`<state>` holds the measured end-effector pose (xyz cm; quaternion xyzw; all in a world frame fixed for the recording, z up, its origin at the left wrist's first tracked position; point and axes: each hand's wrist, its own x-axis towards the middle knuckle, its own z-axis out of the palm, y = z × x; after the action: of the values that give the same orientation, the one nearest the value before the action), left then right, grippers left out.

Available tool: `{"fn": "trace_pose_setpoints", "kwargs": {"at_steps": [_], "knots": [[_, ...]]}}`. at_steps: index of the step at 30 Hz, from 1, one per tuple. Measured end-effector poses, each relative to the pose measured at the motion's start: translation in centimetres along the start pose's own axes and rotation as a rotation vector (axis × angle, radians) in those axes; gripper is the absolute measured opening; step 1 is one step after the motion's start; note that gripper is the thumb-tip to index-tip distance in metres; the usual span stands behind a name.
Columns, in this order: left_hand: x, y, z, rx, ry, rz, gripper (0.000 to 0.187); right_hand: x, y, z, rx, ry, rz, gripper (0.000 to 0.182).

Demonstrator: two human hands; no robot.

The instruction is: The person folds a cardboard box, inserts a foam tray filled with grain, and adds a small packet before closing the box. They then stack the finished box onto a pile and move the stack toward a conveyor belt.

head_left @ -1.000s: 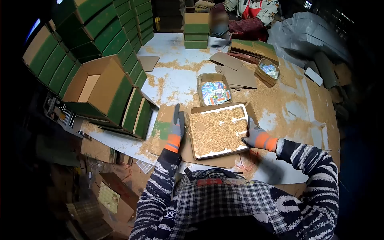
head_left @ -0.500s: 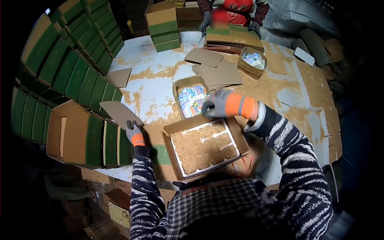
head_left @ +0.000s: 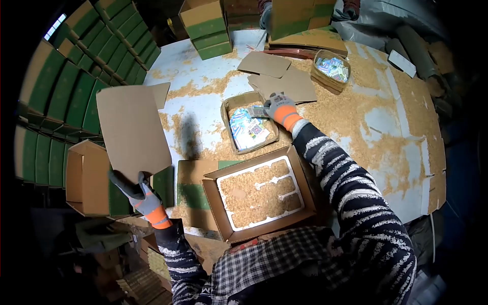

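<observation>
In the head view, my gloved left hand grips the bottom edge of a plain brown cardboard sheet, raised off the table at the left. My gloved right hand is over the right rim of a tub of small printed packets. Its fingers are closed on a flat greyish packet, partly hidden by the glove. Right in front of me sits an open cardboard box. Inside it, a white tray is covered with a layer of sawdust-like filling.
Stacked green-and-brown boxes line the left side. A flattened carton lies beside the open box. Loose cardboard sheets and a second packet tub are farther back. Opposite, a co-worker's gloved hands are by a carton.
My left hand has lifted the cardboard sheet and turned it more face-on. My right hand has moved from above the open box to the tub and now holds a packet. The co-worker's carton is raised.
</observation>
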<state>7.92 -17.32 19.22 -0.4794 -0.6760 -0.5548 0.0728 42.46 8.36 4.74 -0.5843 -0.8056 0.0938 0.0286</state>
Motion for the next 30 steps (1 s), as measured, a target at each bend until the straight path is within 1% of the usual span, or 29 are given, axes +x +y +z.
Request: {"fn": "trace_pose_setpoints", "kwargs": {"at_steps": [1, 2, 3, 5, 6, 7, 8, 10, 11, 12, 13, 14, 15, 16, 17, 18, 19, 20, 21, 22, 23, 24, 25, 26, 27, 28, 29, 30], "knots": [[-0.4, 1.9, -0.6, 0.057, -0.008, 0.036, 0.069, -1.7, 0.3, -2.4, 0.166, 0.090, -0.002, 0.031], [-1.3, 4.2, -0.9, -0.065, -0.016, -0.004, 0.065, -2.6, 0.8, -3.6, 0.306, 0.195, 0.079, 0.028], [-2.3, 3.6, -1.6, 0.001, -0.125, 0.056, 0.061, -3.3, 1.4, -4.7, 0.446, 0.299, 0.160, 0.025], [-3.6, 5.5, -2.9, 0.155, -0.370, 0.455, 0.056, -6.6, 2.7, -8.2, 0.562, 0.753, -0.095, 0.017], [-3.7, 8.5, -2.7, 0.240, -0.500, 0.794, 0.053, -8.6, 2.6, -10.8, 0.403, 1.035, -0.168, 0.015], [-4.9, 9.8, -2.0, 0.127, -0.644, 0.882, 0.054, -10.8, 2.4, -13.1, 0.511, 1.127, -0.191, 0.015], [-6.1, 10.3, -1.7, 0.009, -0.790, 0.969, 0.056, -12.6, 2.1, -14.8, 0.504, 1.251, -0.237, 0.018], [-10.1, 7.4, -1.3, -0.011, -1.178, 0.794, 0.040, -16.2, 0.7, -16.8, 0.594, 1.351, -0.306, 0.020], [-11.3, 5.3, -0.8, -0.021, -1.158, 0.920, 0.025, -18.0, -0.3, -17.5, 0.513, 1.322, -0.388, 0.022], [-11.4, 5.6, -0.9, 0.144, -1.317, 0.941, 0.025, -19.9, -1.6, -18.1, 0.432, 1.292, -0.469, 0.023], [-11.2, 6.1, -0.7, 0.319, -1.473, 0.953, 0.024, -22.3, -3.5, -18.8, 0.321, 1.157, -0.535, 0.025], [-11.3, 6.4, -0.9, 0.500, -1.624, 0.956, 0.024, -23.5, -5.2, -18.2, 0.393, 0.955, -0.677, 0.026], [-13.5, 2.5, -0.3, 0.192, -1.478, 1.013, 0.022, -24.6, -7.1, -17.1, 0.419, 0.733, -0.782, 0.023], [-15.0, 1.3, 0.7, 0.286, -1.661, 0.915, 0.020, -25.6, -8.9, -15.1, 0.324, 0.613, -0.827, 0.017], [-14.9, 2.8, 0.4, 0.414, -1.700, 0.950, 0.019, -25.9, -10.1, -11.6, 0.208, 0.454, -0.892, 0.011], [-14.3, 4.4, 0.0, 0.544, -1.739, 0.983, 0.018, -26.4, -10.4, -7.8, -0.009, 0.287, -0.873, 0.011], [-13.5, 5.3, -0.2, 0.546, -1.749, 0.964, 0.018, -27.4, -9.9, -5.1, -0.183, -0.027, -0.800, 0.015], [-12.8, 5.9, -0.5, 0.545, -1.762, 0.943, 0.018, -28.2, -8.5, -1.4, -0.221, -0.084, -0.737, 0.021], [-12.0, 5.3, -1.3, 0.233, -1.577, 0.898, 0.017, -28.1, -8.5, -2.8, -0.145, -0.258, -0.713, 0.024], [-11.5, 3.3, -1.9, -0.003, -1.432, 0.843, 0.017, -27.5, -8.4, -5.1, -0.070, -0.429, -0.686, 0.026], [-10.1, 3.7, -3.4, -0.089, -1.400, 0.759, 0.019, -27.8, -7.1, -6.7, 0.099, -0.140, -0.784, 0.030], [-8.6, 4.5, -5.0, -0.174, -1.368, 0.673, 0.021, -28.1, -6.3, -8.7, 0.279, 0.105, -0.762, 0.033], [-7.7, 4.1, -6.2, -0.213, -1.304, 0.602, 0.021, -28.8, -5.3, -10.5, 0.610, 0.099, -0.564, 0.037], [-7.4, 3.5, -7.3, -0.253, -1.240, 0.529, 0.021, -29.4, -4.0, -11.1, 0.848, 0.240, -0.404, 0.047], [-8.2, 2.1, -7.8, -0.435, -1.058, 0.177, 0.021, -29.5, -2.9, -10.5, 1.114, 0.357, -0.191, 0.058], [-9.6, 0.5, -7.8, -0.598, -0.848, -0.167, 0.023, -28.9, -0.7, -8.8, 0.895, 0.425, -0.138, 0.072], [-11.0, -0.5, -6.9, -0.622, -0.678, -0.317, 0.028, -28.1, 0.6, -5.6, 1.110, 0.271, -0.028, 0.073], [-12.5, -2.1, -5.8, -0.658, -0.735, -0.444, 0.046, -27.5, 1.5, -2.4, 1.319, 0.110, 0.091, 0.075]]}}
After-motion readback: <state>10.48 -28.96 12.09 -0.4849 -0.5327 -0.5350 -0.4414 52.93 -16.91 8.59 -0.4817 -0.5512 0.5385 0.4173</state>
